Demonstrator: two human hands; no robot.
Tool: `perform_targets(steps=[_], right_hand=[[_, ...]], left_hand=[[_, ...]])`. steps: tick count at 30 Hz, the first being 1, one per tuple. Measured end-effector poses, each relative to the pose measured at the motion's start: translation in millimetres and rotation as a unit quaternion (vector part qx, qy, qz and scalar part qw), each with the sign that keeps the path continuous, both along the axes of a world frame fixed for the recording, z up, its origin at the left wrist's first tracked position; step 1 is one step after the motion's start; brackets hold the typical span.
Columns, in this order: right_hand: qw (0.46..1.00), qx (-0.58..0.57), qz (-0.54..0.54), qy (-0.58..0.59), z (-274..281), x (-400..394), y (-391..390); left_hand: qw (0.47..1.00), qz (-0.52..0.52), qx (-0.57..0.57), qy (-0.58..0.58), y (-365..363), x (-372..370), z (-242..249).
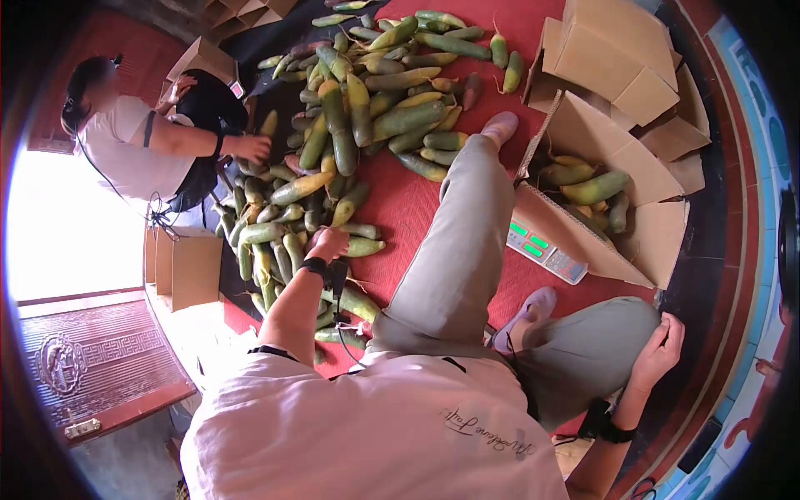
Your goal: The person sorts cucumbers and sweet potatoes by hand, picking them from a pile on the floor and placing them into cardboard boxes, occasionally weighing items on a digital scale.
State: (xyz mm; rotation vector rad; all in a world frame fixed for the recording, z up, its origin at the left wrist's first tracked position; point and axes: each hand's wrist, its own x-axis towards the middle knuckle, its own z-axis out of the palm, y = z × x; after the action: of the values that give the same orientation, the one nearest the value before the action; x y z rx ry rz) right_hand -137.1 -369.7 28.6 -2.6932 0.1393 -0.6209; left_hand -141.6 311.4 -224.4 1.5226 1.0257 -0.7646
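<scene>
A large heap of long green radishes [408, 121] lies in front of me, some with yellowish tips. My left hand [329, 242] reaches down into the near part of the heap. Its fingers are closed on a green radish [364, 247], partly hidden under the hand. My right hand [658, 354] rests beside my bent right knee, fingers loosely curled and apart, holding nothing. To the right, an open cardboard box [600, 133] holds several green radishes [596, 189]. It stands on a scale [546, 252] with lit green displays.
Across the heap at left sits another person [137, 154], one hand [250, 148] over the radishes. More cardboard boxes [617, 50] stand at upper right, with another [179, 262] at left. A red mat [400, 208] lies under the heap and my feet.
</scene>
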Motion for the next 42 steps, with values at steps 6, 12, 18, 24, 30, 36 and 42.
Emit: perform_targets(steps=[6, 12, 18, 24, 30, 36, 42], right_hand=[[1.000, -0.013, 0.004, 0.004, 1, 1, 2], [1.000, -0.022, 0.003, 0.006, 2, 1, 2], [1.000, -0.020, -0.006, 0.006, 0, 0, 1], [1.000, -0.016, -0.003, 0.004, 2, 0, 1], [1.000, -0.010, -0.004, 0.002, 2, -1, 1], [1.000, -0.009, -0.004, 0.001, 3, -2, 0], [1.000, -0.015, -0.010, 0.003, 3, -2, 0]], left_hand=[[0.990, -0.062, 0.093, 0.083, -54, -10, 36], [0.989, -0.110, 0.092, 0.036, -64, -15, 25], [0.981, -0.125, 0.142, 0.040, -74, -8, -2], [0.831, -0.515, 0.189, 0.086, -72, 7, -35], [0.431, -0.821, 0.360, -0.102, -78, 2, -49], [0.509, -0.756, 0.387, -0.141, -95, 14, -28], [0.547, -0.719, 0.383, -0.192, -83, 27, -100]])
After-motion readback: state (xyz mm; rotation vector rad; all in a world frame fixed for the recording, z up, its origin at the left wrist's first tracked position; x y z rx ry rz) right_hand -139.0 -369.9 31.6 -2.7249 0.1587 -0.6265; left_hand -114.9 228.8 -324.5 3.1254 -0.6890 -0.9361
